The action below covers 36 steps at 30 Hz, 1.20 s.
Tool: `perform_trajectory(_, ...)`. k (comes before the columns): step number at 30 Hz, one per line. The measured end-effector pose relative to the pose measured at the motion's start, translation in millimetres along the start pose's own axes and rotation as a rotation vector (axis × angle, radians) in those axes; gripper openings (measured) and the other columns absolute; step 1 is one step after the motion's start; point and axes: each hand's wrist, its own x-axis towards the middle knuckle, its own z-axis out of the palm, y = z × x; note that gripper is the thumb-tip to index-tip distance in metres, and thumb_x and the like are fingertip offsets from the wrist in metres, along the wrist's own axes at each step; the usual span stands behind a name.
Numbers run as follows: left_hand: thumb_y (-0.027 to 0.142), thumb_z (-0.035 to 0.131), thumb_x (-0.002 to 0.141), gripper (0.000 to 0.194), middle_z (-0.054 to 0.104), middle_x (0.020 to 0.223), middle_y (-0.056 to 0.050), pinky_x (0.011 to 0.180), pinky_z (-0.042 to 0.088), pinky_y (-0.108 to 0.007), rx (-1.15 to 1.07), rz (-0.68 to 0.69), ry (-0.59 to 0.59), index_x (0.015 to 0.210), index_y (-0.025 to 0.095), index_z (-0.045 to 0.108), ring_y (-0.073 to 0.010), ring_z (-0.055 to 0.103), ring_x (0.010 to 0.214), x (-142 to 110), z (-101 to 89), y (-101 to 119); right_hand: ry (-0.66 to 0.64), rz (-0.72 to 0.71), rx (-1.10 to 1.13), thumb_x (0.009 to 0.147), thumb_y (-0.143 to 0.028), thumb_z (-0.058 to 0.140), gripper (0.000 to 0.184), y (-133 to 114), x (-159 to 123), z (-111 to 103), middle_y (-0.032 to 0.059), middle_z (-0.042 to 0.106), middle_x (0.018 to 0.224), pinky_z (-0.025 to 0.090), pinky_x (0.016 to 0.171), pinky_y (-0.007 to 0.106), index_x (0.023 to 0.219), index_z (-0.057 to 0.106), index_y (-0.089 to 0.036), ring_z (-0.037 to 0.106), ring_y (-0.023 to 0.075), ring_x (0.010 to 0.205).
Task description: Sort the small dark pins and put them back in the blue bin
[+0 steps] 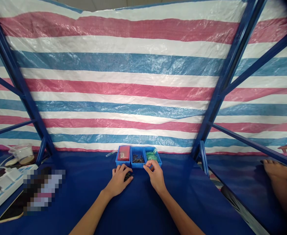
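Note:
My left hand (119, 181) is curled palm-down on the blue table, fingers bent around a small bunch of dark screws (127, 176) that shows between thumb and forefinger. Just to its right, my right hand (156, 175) pinches thumb and forefinger together in front of the bins; whatever is between the tips is too small to make out. Beyond the hands stand blue bins side by side. The left bin (118, 163) holds a red packet (124, 152), the middle bin (138, 165) more dark screws (138, 159), and the right bin (159, 160) green-printed clear bags (152, 154).
A small clear bag (111, 153) lies left of the bins. On the left are a white power strip (8, 189), a phone (12, 207) and a plastic cup (23, 151). Blue metal posts (213, 107) and a striped sheet border the table. Another person's hand (277, 169) is at far right.

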Motion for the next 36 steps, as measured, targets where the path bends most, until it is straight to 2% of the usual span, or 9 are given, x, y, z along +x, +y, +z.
perform_trajectory(3,0.049,0.049,0.105,0.029,0.058,0.124,-0.006,0.099,0.042,-0.053,0.002,0.002,0.002,0.126,0.034,0.063,-0.0290,0.051,0.116,0,0.8,-1,-0.015,0.013,0.015,0.091,-0.061,0.066,0.039,0,0,0,0.0035,0.066,0.090,0.051,0.069,0.032,0.086,0.066,-0.023,0.059,0.0192,0.070)
perform_trajectory(8,0.051,0.049,0.105,0.031,0.058,0.123,-0.006,0.099,0.043,-0.052,0.011,0.006,0.009,0.127,0.035,0.064,-0.0292,0.051,0.116,0,1.5,-2,-0.061,0.113,0.084,0.093,-0.067,0.061,0.045,-3,-1,-2,0.0039,0.072,0.090,0.052,0.062,0.032,0.095,0.068,-0.023,0.062,0.0171,0.056)
perform_trajectory(11,0.051,0.049,0.105,0.030,0.058,0.123,-0.005,0.098,0.043,-0.050,0.020,0.010,0.013,0.126,0.036,0.064,-0.0292,0.052,0.116,1,2.8,-3,-0.052,0.098,0.101,0.095,-0.067,0.059,0.047,-3,0,-3,0.0071,0.074,0.102,0.054,0.064,0.033,0.099,0.071,-0.022,0.065,0.0174,0.058)
perform_trajectory(17,0.051,0.049,0.105,0.030,0.058,0.122,-0.006,0.098,0.044,-0.051,0.020,0.011,0.014,0.125,0.034,0.064,-0.0293,0.053,0.115,1,3.4,-3,-0.064,0.100,0.122,0.097,-0.066,0.057,0.048,-1,1,-2,0.0089,0.073,0.110,0.052,0.059,0.031,0.099,0.072,-0.021,0.059,0.0144,0.055)
perform_trajectory(25,0.053,0.048,0.106,0.031,0.057,0.123,-0.005,0.100,0.043,-0.052,0.010,0.010,0.012,0.125,0.035,0.064,-0.0288,0.052,0.117,1,1.2,-1,-0.046,0.100,0.071,0.096,-0.063,0.059,0.043,1,0,-1,0.0047,0.070,0.094,0.049,0.055,0.028,0.097,0.069,-0.021,0.055,0.0154,0.059)
perform_trajectory(32,0.052,0.048,0.105,0.031,0.058,0.123,-0.006,0.099,0.043,-0.052,0.019,0.012,0.015,0.125,0.034,0.064,-0.0292,0.052,0.115,1,2.9,-2,-0.064,0.122,0.024,0.094,-0.059,0.064,0.036,-6,-1,-3,0.0013,0.068,0.091,0.050,0.059,0.028,0.091,0.065,-0.023,0.055,0.0144,0.057)
perform_trajectory(36,0.052,0.048,0.105,0.030,0.058,0.123,-0.006,0.098,0.043,-0.052,0.021,0.011,0.013,0.125,0.034,0.063,-0.0292,0.052,0.115,0,4.0,-3,-0.025,0.044,-0.066,0.095,-0.057,0.064,0.035,-11,-2,-3,0.0008,0.064,0.084,0.049,0.067,0.029,0.086,0.063,-0.023,0.059,0.0183,0.070)
